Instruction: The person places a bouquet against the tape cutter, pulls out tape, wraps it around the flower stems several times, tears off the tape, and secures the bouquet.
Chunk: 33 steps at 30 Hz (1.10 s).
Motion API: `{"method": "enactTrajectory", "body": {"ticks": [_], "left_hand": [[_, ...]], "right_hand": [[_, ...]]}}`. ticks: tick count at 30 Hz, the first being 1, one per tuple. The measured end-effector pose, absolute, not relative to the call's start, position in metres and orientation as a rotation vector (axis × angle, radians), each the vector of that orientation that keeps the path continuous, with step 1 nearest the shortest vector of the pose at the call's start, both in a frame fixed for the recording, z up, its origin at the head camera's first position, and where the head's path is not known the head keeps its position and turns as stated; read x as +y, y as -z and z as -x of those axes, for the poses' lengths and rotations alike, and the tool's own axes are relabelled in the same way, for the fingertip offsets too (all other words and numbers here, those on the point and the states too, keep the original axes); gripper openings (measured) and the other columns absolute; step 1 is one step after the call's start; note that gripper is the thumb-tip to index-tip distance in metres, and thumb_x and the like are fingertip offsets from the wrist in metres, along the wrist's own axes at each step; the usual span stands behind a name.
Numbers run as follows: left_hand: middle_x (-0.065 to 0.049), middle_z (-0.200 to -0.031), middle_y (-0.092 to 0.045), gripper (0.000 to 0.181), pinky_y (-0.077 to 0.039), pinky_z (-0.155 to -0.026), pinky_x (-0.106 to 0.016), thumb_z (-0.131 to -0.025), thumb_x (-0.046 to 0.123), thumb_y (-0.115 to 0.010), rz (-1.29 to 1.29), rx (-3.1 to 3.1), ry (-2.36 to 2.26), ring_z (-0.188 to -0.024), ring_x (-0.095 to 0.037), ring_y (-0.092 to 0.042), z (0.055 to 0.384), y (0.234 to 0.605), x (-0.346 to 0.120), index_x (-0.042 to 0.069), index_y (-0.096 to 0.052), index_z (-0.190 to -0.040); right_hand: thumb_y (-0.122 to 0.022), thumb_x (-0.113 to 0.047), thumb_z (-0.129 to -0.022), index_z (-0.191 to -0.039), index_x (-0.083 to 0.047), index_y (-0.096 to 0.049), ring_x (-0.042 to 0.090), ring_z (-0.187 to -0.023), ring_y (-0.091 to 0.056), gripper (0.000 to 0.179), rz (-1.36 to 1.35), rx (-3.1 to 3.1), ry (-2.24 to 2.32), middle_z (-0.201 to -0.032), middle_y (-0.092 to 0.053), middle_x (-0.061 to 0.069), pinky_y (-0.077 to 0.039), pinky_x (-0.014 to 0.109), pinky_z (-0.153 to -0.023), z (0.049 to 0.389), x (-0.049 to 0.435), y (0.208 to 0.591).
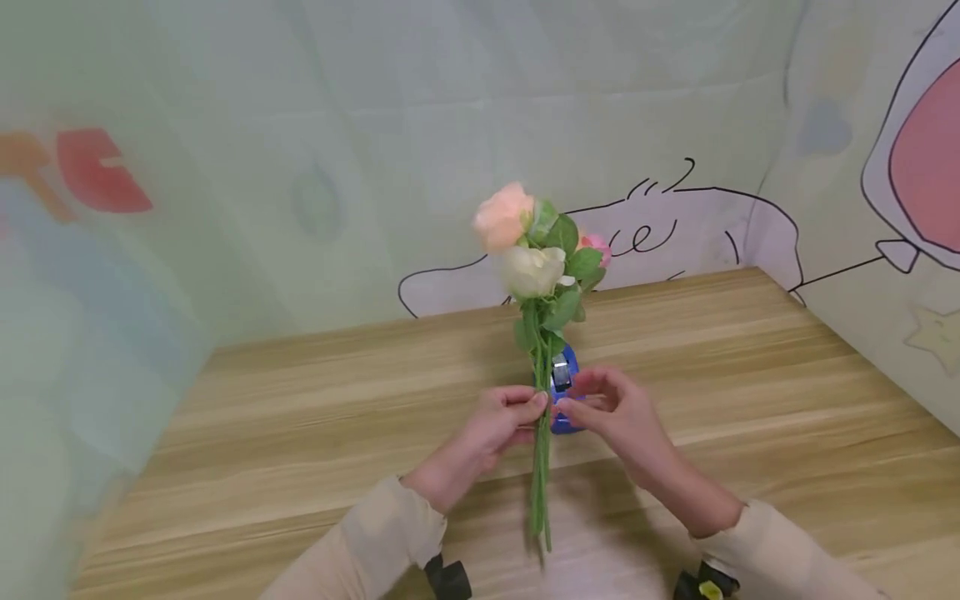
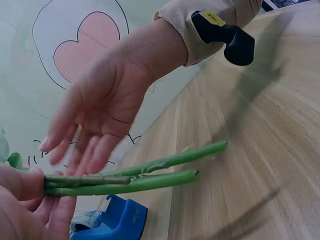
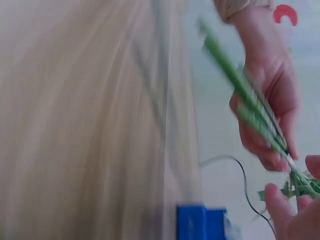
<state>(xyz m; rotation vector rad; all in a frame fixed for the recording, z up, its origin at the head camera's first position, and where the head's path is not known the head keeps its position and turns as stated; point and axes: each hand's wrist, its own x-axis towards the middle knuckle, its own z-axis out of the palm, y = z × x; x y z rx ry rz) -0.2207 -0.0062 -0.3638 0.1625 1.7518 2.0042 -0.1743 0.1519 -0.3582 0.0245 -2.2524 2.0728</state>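
Observation:
My left hand (image 1: 504, 423) pinches a bunch of artificial flowers (image 1: 534, 273) by its green stems, holding it upright above the table. The bunch has a peach bloom, a white bloom and a pink one partly behind leaves. Below the pinch the cut stem ends (image 2: 165, 172) stick out in the left wrist view. My right hand (image 1: 618, 412) is just right of the stems, fingers loosely bent and apart, gripping nothing. Behind the stems a blue tape dispenser (image 1: 566, 423) stands on the table, partly hidden by the stems and hand; it shows again in the left wrist view (image 2: 120, 220).
The wood-grain table (image 1: 315, 433) reaches back to a pale printed curtain (image 1: 360, 183) with cartoon drawings. A similar curtain closes in the right and left sides. Each wrist carries a small black camera mount (image 2: 227, 37).

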Motion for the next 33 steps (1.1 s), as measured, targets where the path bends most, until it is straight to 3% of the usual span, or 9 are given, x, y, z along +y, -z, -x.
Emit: {"method": "enactTrajectory", "body": {"ticks": [5,11,18,23,30,33], "left_hand": [[-0.007,-0.082,-0.068,0.026,-0.053,-0.069,-0.026,-0.09,0.001,-0.058,-0.09,1.81,-2.076,-0.067,-0.009,-0.062,0.224,0.364,-0.009,-0.015,-0.057,-0.11],[-0.017,-0.091,-0.069,0.026,-0.053,-0.069,-0.026,-0.089,0.004,-0.061,0.002,1.847,-2.14,-0.071,-0.012,-0.065,0.225,0.365,-0.013,-0.012,-0.059,-0.108],[-0.015,-0.09,-0.069,0.028,-0.053,-0.075,-0.028,-0.089,0.004,-0.061,0.076,1.877,-2.185,-0.08,-0.016,-0.066,0.226,0.372,-0.023,-0.014,-0.057,-0.11],[-0.015,-0.087,-0.068,0.028,-0.053,-0.073,-0.027,-0.089,0.004,-0.062,0.09,1.917,-2.2,-0.074,-0.012,-0.064,0.226,0.38,-0.03,-0.016,-0.058,-0.107],[-0.006,-0.079,-0.064,0.027,-0.053,-0.07,-0.024,-0.089,0.003,-0.061,0.148,1.924,-2.184,-0.07,-0.008,-0.061,0.223,0.394,-0.036,-0.018,-0.057,-0.105],[-0.007,-0.08,-0.063,0.026,-0.053,-0.071,-0.025,-0.089,0.002,-0.06,0.167,1.902,-2.174,-0.069,-0.009,-0.061,0.221,0.399,-0.038,-0.019,-0.056,-0.104]], "right_hand": [[-0.068,-0.011,-0.084,-0.123,0.013,-0.044,0.017,-0.081,-0.064,0.052,0.058,-2.336,-2.391,-0.095,-0.064,0.012,-0.052,0.037,-0.079,0.174,0.138,0.365],[-0.068,-0.004,-0.082,-0.117,0.017,-0.047,0.017,-0.082,-0.063,0.046,-0.044,-2.45,-2.364,-0.095,-0.066,0.016,-0.054,0.035,-0.073,0.177,0.125,0.371],[-0.063,-0.001,-0.085,-0.117,0.018,-0.05,0.023,-0.089,-0.065,0.039,-0.087,-2.451,-2.427,-0.106,-0.062,0.027,-0.053,0.036,-0.076,0.184,0.115,0.375],[-0.061,0.001,-0.086,-0.117,0.017,-0.051,0.027,-0.093,-0.065,0.037,-0.099,-2.467,-2.465,-0.106,-0.062,0.027,-0.052,0.038,-0.079,0.187,0.11,0.378],[-0.061,0.004,-0.084,-0.115,0.019,-0.051,0.023,-0.086,-0.065,0.036,-0.109,-2.498,-2.492,-0.098,-0.065,0.025,-0.053,0.038,-0.077,0.188,0.106,0.388],[-0.062,0.005,-0.083,-0.114,0.018,-0.052,0.023,-0.085,-0.065,0.036,-0.089,-2.538,-2.472,-0.096,-0.065,0.023,-0.053,0.037,-0.077,0.187,0.103,0.391]]}}
